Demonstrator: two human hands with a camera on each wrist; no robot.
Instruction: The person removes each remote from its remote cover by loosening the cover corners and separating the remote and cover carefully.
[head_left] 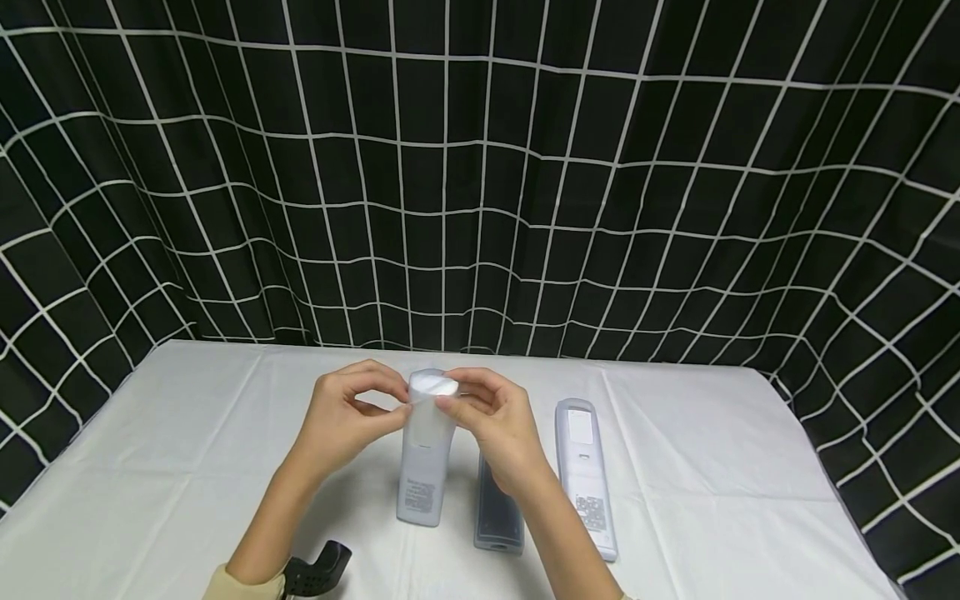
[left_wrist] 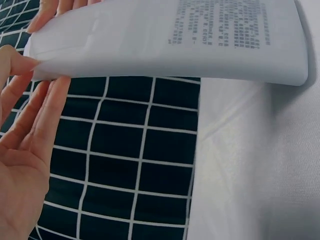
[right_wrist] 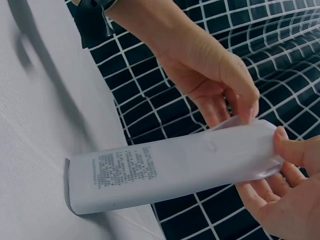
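Observation:
A white remote control [head_left: 425, 467] with printed text low on its back is held upright, tilted, its lower end at the tablecloth. My left hand [head_left: 352, 412] pinches its upper left edge between thumb and fingertips. On the upper right edge, my right hand [head_left: 498, 425] grips with the thumb on the near face and fingers behind. In the right wrist view, a thin translucent cover [right_wrist: 225, 123] stands out along the remote's top end, at the left hand's fingertips. The left wrist view shows the remote's back [left_wrist: 125, 40] with its text block. Its front is hidden.
A dark remote [head_left: 497, 512] lies on the white tablecloth [head_left: 697, 467] partly beneath the right forearm. Farther right lies another pale remote [head_left: 587, 467], back up. A black wrist device [head_left: 318, 571] sits at the left sleeve. Behind the table hangs a black gridded curtain [head_left: 465, 183].

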